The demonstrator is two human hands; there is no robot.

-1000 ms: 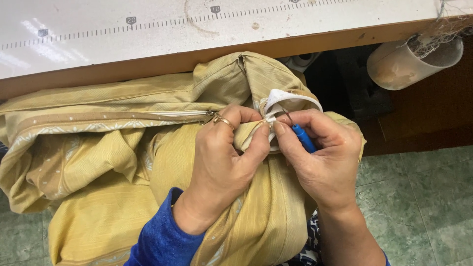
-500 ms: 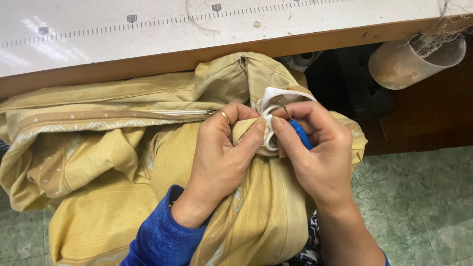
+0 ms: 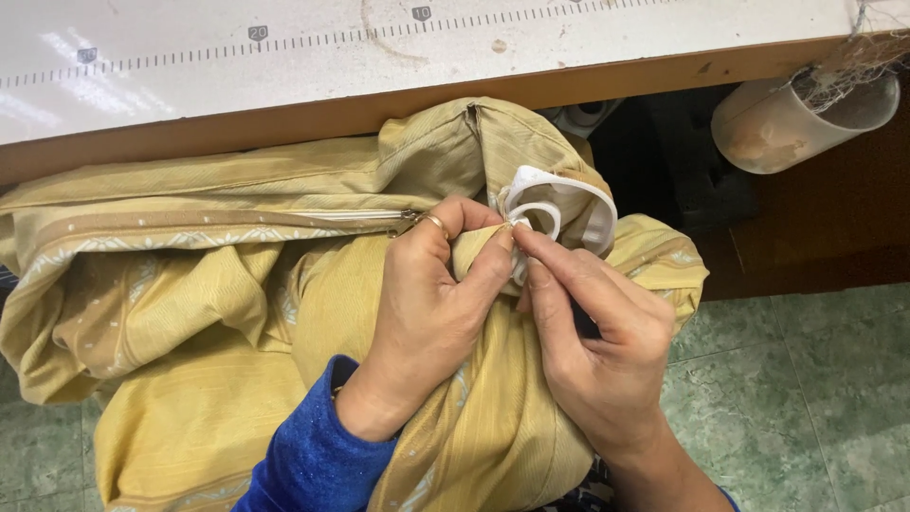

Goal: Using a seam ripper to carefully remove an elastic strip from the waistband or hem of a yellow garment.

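Green tiled floor [image 3: 815, 379] below; a white worktable [image 3: 284, 66] with a printed ruler strip and a wooden front edge runs across the top. A pale plastic cup [image 3: 791, 123], stuffed with thread scraps, hangs under the table's right end.

Yellow patterned fabric [image 3: 190, 313], bulky, with a zipper [image 3: 351, 216] along one seam, is heaped in the lap against the table edge, likely so its weight rests there and not on the hands.

Left hand [image 3: 427, 303], blue sleeve, ring on one finger: thumb and fingers pinched together on a fold of the fabric near the zipper's end, holding it bunched and steady.

Right hand [image 3: 588, 332]: fingertips closed on the white ribbon loop [image 3: 559, 204] at the fabric's top corner, just beside the left thumb. A dark tool seems tucked in its palm, mostly hidden.

Both wrists angle inward, fingers meeting at the seam.
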